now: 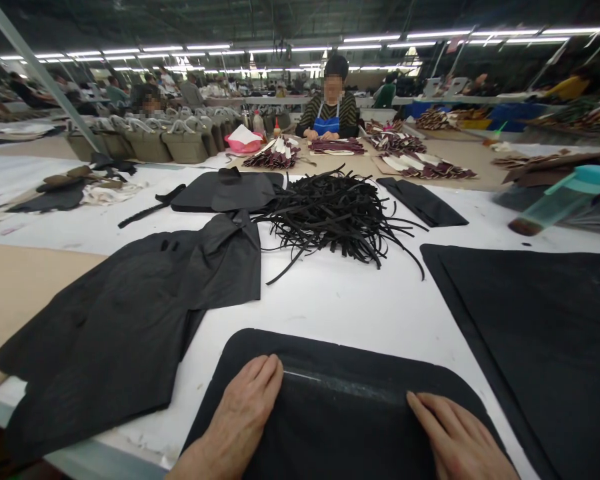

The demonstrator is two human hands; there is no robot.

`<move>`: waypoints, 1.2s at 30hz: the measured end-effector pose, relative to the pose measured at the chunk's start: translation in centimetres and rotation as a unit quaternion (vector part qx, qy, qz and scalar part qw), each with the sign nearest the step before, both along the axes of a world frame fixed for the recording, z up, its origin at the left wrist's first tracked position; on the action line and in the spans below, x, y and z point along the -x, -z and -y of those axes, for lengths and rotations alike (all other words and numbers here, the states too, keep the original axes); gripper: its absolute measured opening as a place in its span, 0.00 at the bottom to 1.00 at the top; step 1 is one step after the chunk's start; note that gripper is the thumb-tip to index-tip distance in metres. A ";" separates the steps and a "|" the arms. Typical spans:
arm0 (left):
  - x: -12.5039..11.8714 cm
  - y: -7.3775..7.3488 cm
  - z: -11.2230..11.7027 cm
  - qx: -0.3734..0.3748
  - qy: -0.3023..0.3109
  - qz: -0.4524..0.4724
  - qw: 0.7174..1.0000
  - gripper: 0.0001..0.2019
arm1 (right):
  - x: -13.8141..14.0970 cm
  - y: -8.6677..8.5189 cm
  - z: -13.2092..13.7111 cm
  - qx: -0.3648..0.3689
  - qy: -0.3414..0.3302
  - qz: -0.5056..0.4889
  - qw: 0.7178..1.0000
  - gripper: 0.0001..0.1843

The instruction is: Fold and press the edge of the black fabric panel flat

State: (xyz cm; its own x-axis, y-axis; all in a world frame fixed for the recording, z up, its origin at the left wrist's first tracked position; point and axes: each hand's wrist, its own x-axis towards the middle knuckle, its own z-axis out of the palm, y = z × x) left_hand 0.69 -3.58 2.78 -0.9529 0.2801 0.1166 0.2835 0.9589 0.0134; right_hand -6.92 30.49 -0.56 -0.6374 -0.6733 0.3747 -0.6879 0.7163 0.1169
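Observation:
A black rounded fabric panel lies flat on the white table right in front of me. My left hand rests palm down on its left part, fingers stretched out together. My right hand lies flat on its right part, fingers extended. Between the two hands a shiny, glossy strip runs across the panel. Neither hand holds anything.
A stack of black fabric pieces lies to the left, a large black sheet to the right. A tangle of black straps sits mid-table. A teal-capped bottle lies at right. A person in a blue apron works opposite.

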 end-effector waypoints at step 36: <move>1.5 4.3 -4.6 -0.124 0.262 -0.061 0.955 0.19 | 5.4 -7.2 10.7 0.064 0.047 0.385 0.919 0.07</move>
State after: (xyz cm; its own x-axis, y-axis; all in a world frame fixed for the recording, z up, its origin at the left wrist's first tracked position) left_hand -0.77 1.01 -1.55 -0.6648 0.6638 0.3426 0.7372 0.6570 0.1576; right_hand -12.30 19.78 6.66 -0.8004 -0.5828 -0.1400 -0.4649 0.7511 -0.4687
